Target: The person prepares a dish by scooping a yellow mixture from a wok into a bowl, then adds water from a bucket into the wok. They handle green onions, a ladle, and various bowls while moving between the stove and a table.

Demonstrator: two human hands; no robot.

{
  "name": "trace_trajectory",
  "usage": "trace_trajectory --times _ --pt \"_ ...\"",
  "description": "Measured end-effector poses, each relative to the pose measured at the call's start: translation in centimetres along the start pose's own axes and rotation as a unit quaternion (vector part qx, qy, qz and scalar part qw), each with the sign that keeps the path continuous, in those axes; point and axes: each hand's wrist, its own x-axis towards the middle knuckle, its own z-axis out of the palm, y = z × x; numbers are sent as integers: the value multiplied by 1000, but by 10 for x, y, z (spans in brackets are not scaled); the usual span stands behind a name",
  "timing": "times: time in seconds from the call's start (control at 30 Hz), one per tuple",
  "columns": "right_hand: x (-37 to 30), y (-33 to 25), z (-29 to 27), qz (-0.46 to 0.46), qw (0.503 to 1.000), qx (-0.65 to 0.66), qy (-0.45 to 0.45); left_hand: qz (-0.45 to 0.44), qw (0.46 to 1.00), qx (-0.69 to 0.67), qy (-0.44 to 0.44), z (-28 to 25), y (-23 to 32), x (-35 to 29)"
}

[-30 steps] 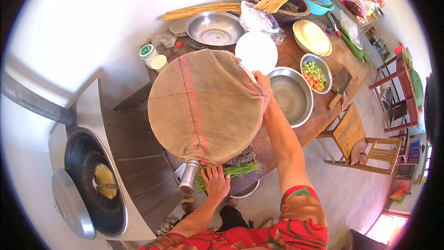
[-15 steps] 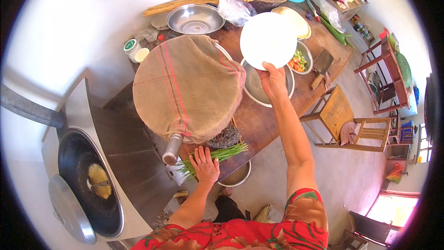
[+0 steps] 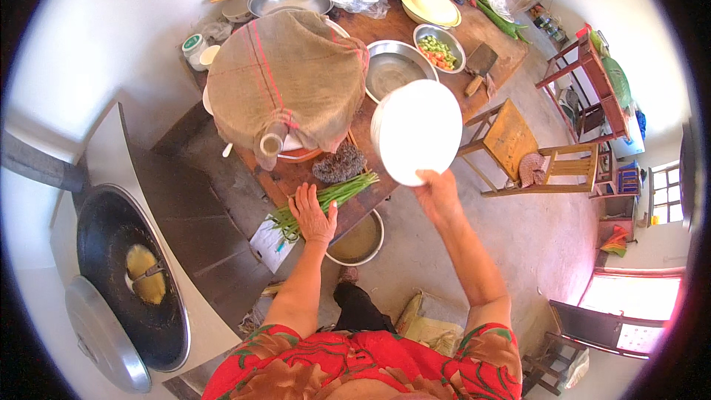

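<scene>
My left hand lies with its fingers spread on a bunch of long green stalks at the table's near edge. In my right hand a round white plate is gripped by its lower rim and held tilted over the table's edge. Glare washes out its surface. A dark, bristly scouring pad sits just beyond the stalks. Behind the plate stands a wide metal basin. A brown cloth with red stripes covers a large round vessel, and a metal-ended handle sticks out from under it.
To the left, a black wok holds a yellow flat piece and a spatula, its lid leaning beside it. Chopped vegetables fill a bowl near a cleaver. A wooden chair stands right of the table; a basin sits below it.
My right hand has brought the white plate nearer to me, away from above the metal basin and the pale flat rounds. My left hand stays on the green stalks. The view has shifted.
</scene>
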Motion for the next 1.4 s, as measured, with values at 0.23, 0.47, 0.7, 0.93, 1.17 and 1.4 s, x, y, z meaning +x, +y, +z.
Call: trace_trajectory --times 0.23,0.47,0.7,0.93,1.17,1.4 --pt "-134 71 -45 93 995 10 35 30 993 -115 11 -3 -17 -2" --pt "-194 112 -60 110 992 25 59 50 990 -127 36 -47 -6 4" --pt "-199 118 -29 74 995 -18 64 -151 717 -635 -245 -130 19 -11" --pt "-206 128 26 82 996 -14 -5 -163 645 -702 -254 -198 46 -47" --pt "-188 73 38 -109 921 -358 -106 -177 667 -685 -234 -236 16 -56" --pt "-165 44 122 -275 514 -779 -229 -113 774 -546 -300 -238 20 -75"
